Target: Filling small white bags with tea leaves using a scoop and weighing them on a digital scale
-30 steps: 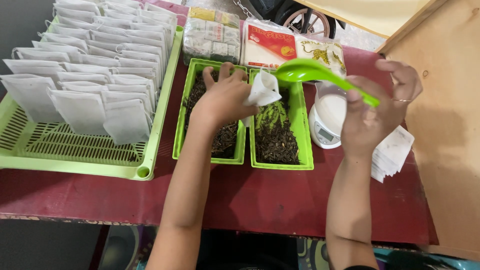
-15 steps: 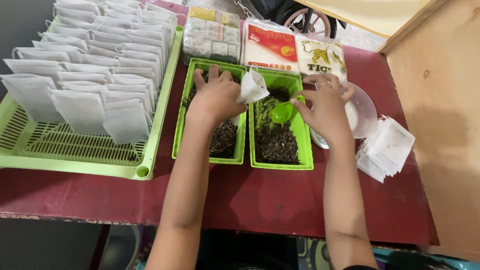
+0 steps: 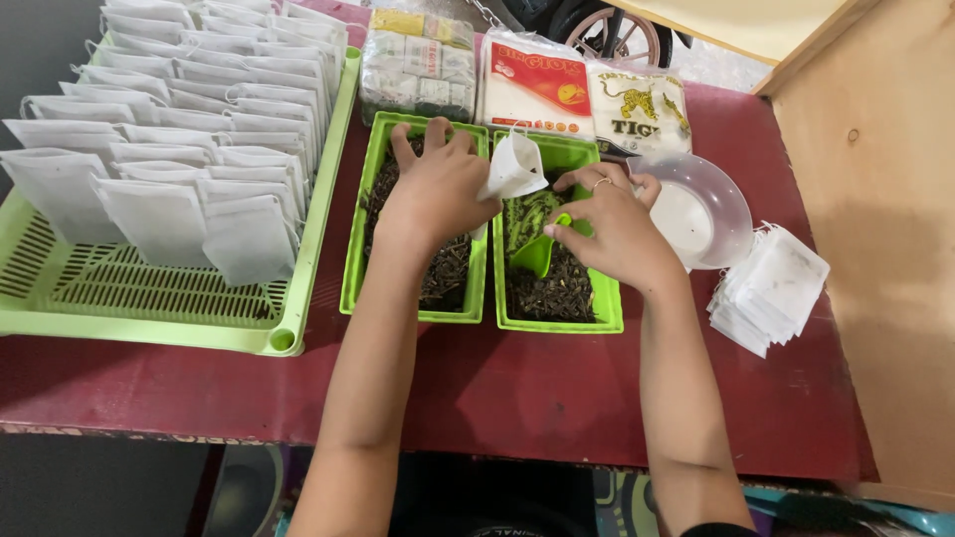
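Your right hand (image 3: 622, 234) has come down from a second ago, when it held the green scoop (image 3: 540, 254) high over the scale; its fingers now curl around the scoop and press it into the dried leaves of the right green tray (image 3: 607, 316). Your left hand (image 3: 438, 189) stays over the left green tray (image 3: 354, 259), pinching a small white filter bag (image 3: 513, 167) open just above the scoop. A clear bowl (image 3: 726, 204) sits beside your right hand, a stack of empty bags (image 3: 771, 288) lies beyond it on the red surface (image 3: 557, 388), and filled bags (image 3: 169, 189) line the large green basket (image 3: 149, 323).
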